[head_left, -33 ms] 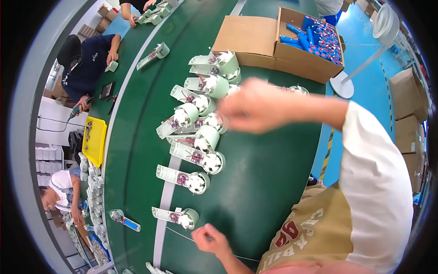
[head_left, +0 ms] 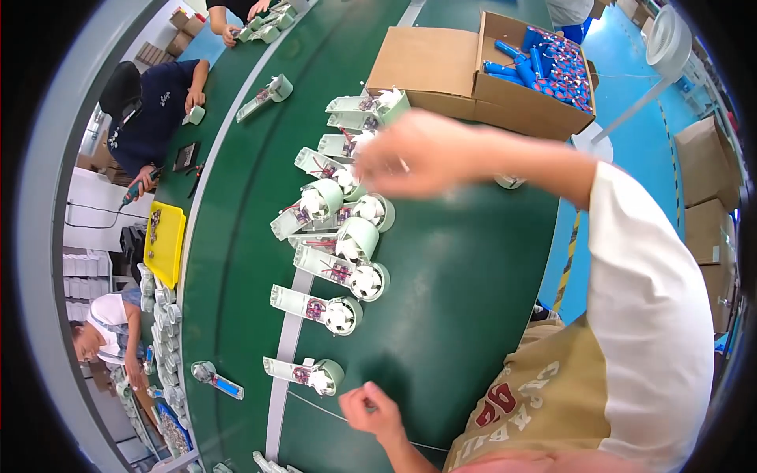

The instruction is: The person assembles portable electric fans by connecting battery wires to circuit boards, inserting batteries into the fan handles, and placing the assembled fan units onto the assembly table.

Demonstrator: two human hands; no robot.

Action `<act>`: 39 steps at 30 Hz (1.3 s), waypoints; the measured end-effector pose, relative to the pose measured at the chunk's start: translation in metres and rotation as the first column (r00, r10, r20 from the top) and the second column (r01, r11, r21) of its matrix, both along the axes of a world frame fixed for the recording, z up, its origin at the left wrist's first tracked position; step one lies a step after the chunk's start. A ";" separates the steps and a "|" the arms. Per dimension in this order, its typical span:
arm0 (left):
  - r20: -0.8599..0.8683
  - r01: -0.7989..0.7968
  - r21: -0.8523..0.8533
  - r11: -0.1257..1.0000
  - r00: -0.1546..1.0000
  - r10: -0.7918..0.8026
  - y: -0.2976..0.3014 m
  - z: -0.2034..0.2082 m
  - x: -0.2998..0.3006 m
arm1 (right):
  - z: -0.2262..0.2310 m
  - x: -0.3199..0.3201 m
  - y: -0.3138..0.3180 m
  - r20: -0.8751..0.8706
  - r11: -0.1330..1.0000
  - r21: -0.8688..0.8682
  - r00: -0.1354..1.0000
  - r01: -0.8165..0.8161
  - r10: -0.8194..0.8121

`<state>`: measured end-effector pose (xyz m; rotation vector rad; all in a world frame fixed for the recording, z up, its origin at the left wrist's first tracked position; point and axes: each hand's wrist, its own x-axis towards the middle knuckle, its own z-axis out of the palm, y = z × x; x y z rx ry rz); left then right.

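Note:
My right hand [head_left: 410, 154], smeared by motion, reaches across the upper part of a row of pale green handheld-fan housings. Whether its fingers hold anything cannot be made out. It covers some of the housings behind it. Each visible housing has a round head with white blades and a flat handle with a small circuit board and red wires. My left hand [head_left: 372, 410] hovers lower down with its fingers curled and nothing visible in them. Just up and left of it lies the nearest fan housing [head_left: 322, 377]; another fan housing [head_left: 341, 315] lies farther up.
A cardboard box [head_left: 536, 106] of blue cylindrical batteries with wires stands at the upper right. Across the green table [head_left: 441, 315], a person in dark clothes [head_left: 154, 106] holds a power tool near a yellow tray [head_left: 165, 244]. A fan housing with a blue battery [head_left: 217, 381] lies at lower left.
My right hand has moved a little left and up over the housings, uncovering a round fan head below it. My left hand has shifted slightly right.

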<state>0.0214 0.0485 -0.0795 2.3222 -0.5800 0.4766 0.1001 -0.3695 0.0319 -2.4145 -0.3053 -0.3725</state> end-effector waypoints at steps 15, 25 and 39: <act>-0.209 0.118 0.126 0.985 0.974 -0.090 -0.045 -0.029 -0.033 | -0.059 0.370 -0.082 -0.205 0.783 -0.417 0.792 0.461 -0.575; -0.322 0.089 0.080 0.993 0.945 -0.059 -0.044 -0.025 -0.030 | -0.093 0.395 -0.063 -0.236 0.843 -0.410 0.852 0.348 -0.467; -0.398 -0.699 -0.713 0.058 0.335 -0.854 -0.061 0.054 0.044 | 0.020 0.124 0.174 -0.075 0.336 -0.084 0.342 -0.938 0.937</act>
